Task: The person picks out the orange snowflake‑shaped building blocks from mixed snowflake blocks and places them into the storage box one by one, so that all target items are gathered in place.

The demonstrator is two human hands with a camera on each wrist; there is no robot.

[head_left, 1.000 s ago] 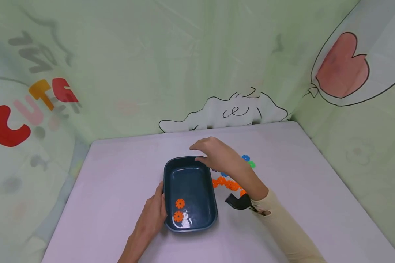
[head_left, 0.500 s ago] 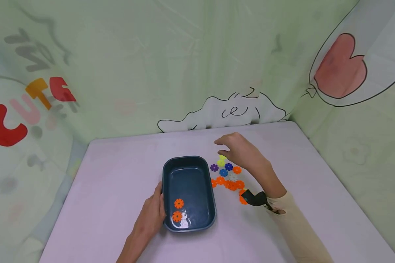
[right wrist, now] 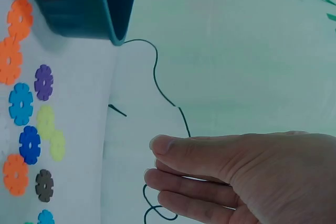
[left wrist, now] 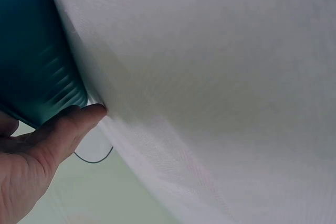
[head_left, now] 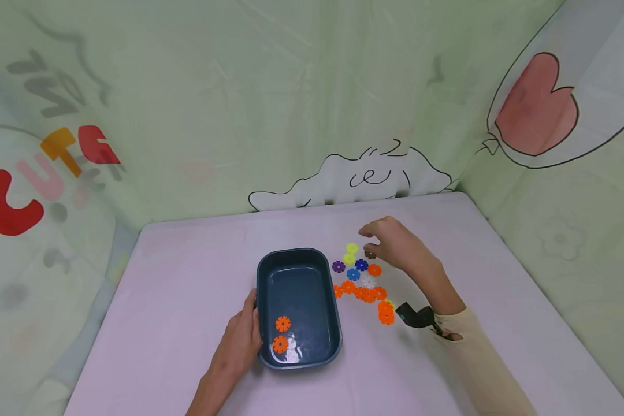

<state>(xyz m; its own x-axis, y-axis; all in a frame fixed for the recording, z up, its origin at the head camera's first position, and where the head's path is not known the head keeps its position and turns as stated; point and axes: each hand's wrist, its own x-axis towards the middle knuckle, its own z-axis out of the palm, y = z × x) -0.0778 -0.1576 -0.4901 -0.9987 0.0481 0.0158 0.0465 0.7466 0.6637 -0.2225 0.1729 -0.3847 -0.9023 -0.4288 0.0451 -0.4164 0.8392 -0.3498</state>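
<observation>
My left hand (head_left: 236,341) holds the left side of a dark blue rectangular tray (head_left: 307,294), fingers along its outer wall and thumb near the rim. Two orange notched plastic discs, one of them this disc (head_left: 283,323), lie inside at the near left. My right hand (head_left: 400,247) hovers right of the tray, fingers loosely bent and nothing between them. Just by its thumb is a dark brown disc (head_left: 370,254), which looks grey in the right wrist view. Yellow discs (head_left: 349,258) and a dark blue disc (head_left: 361,264) lie left of that hand.
Several orange discs (head_left: 369,294) form a row beside the tray's right wall, with a purple disc (head_left: 338,266) and a white disc (head_left: 368,281) nearby. A small black device (head_left: 415,315) is strapped at my right wrist. Printed cloth walls (head_left: 203,115) enclose the table.
My right hand has moved right, from over the tray's far right corner to beyond the yellow discs, uncovering several discs. My left hand and the tray stay put.
</observation>
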